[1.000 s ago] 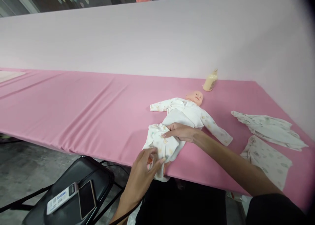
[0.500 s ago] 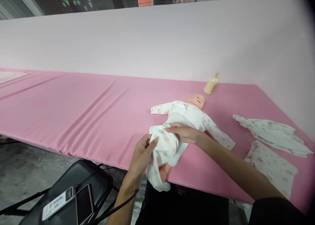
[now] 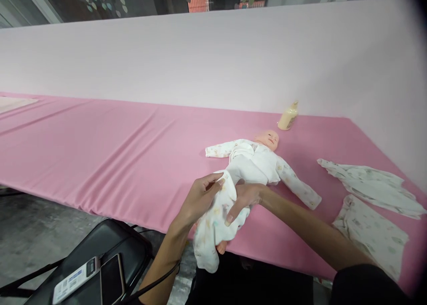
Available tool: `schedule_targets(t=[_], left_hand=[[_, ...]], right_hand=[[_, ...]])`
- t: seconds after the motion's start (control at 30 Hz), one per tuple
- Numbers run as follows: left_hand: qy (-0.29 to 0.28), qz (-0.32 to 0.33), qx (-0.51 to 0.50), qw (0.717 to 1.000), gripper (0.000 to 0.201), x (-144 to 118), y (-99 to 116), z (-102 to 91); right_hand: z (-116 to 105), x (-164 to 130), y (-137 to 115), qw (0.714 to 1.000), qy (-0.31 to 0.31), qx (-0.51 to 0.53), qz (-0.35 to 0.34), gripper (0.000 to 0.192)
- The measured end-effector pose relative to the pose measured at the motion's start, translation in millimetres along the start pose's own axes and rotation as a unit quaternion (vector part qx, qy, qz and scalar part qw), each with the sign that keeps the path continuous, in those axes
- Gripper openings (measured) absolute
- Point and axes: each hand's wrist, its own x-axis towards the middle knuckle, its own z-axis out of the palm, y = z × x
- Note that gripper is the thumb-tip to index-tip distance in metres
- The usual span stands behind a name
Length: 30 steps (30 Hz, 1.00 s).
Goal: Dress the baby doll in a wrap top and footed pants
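A small plastic baby doll in a white printed sleepsuit (image 3: 250,164) is laid on its back on the long counter covered with pink cloth (image 3: 110,149), its head toward the pale pink wall and its legs at the near edge. The loose white printed trouser part of the suit (image 3: 213,220) is bunched around the doll's legs and is hung partly over the counter's edge, where a bare doll foot is seen below the cloth. The waist edge of this trouser part is pinched by the left hand (image 3: 200,198) between thumb and fingers. The right hand (image 3: 242,200) is curled over the same cloth from the other side, its fingers pressed into the fabric, so the garment is grasped by both hands.

A cream plastic feeding bottle (image 3: 288,116) is stood near the wall, behind the doll's head. Two further white printed baby garments (image 3: 370,182) are spread flat on the counter to the right, well apart from the doll. A black chair (image 3: 110,251) is placed below the counter at the left, with a dark phone (image 3: 111,278) and a white handheld device (image 3: 71,280) laid on its seat.
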Motion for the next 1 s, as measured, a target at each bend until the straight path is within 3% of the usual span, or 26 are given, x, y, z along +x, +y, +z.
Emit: schedule_targets(t=[0.13,0.27,0.33,0.4,0.53,0.67,0.73,0.87,1.0], left_hand=[[-0.018,0.028,0.068,0.997,0.039,10,4,-5.1],[0.105,0.082,0.204,0.97,0.039,-10,-6,-10.0],[0.165,0.066,0.245,0.953,0.041,-31,-14,-12.2],[0.158,0.019,0.263,0.952,0.04,-52,-20,-13.9],[0.137,-0.045,0.301,0.943,0.043,-75,-26,-11.0],[0.228,-0.044,0.367,0.901,0.052,-76,-33,-0.1],[0.247,-0.023,0.386,0.888,0.045,-74,-37,3.4],[0.181,0.023,0.401,0.898,0.034,-74,-37,-3.0],[0.094,0.038,0.34,0.935,0.034,-73,-25,-22.3]], right_hand=[[8,7,-7,0.998,0.044,0.008,-0.035,0.022],[11,11,-2,0.974,0.165,0.109,-0.112,0.023],[11,12,0,0.954,0.226,0.157,-0.12,0.02],[11,13,1,0.944,0.259,0.172,-0.107,0.02],[12,15,-1,0.95,0.256,0.15,-0.094,0.024],[16,16,-3,0.953,0.257,0.118,-0.108,0.025],[18,15,-4,0.956,0.244,0.103,-0.127,0.022],[19,13,-3,0.954,0.255,0.094,-0.129,0.015],[18,14,1,0.938,0.303,0.136,-0.104,0.011]])
